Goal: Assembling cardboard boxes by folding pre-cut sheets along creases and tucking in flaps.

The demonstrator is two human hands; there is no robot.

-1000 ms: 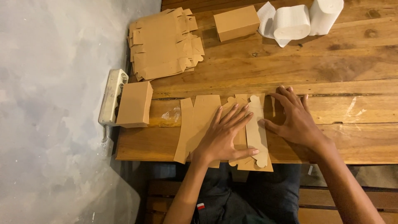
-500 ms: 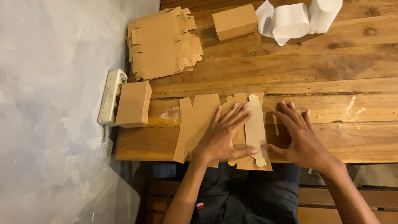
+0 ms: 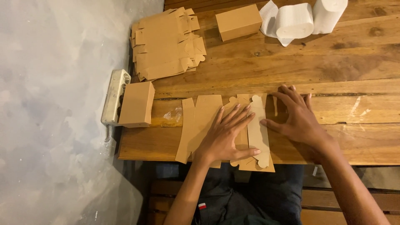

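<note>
A flat brown cardboard box blank (image 3: 200,121) lies on the wooden table (image 3: 341,62) near its front edge. My left hand (image 3: 225,135) presses flat on the middle of the blank, fingers spread, thumb reaching right under a raised side panel (image 3: 257,131). My right hand (image 3: 298,118) rests flat on the table just right of that panel, its thumb touching the panel's edge. Neither hand grips anything.
A stack of flat box blanks (image 3: 166,43) lies at the back left. Folded brown boxes stand at the left edge (image 3: 136,104) and at the back (image 3: 238,21). White tissue rolls (image 3: 296,20) sit at the back right. A white power strip (image 3: 114,96) hangs off the left side.
My right hand slid down and toward me along the raised panel, then back up a little. My left hand stayed pressed on the blank.
</note>
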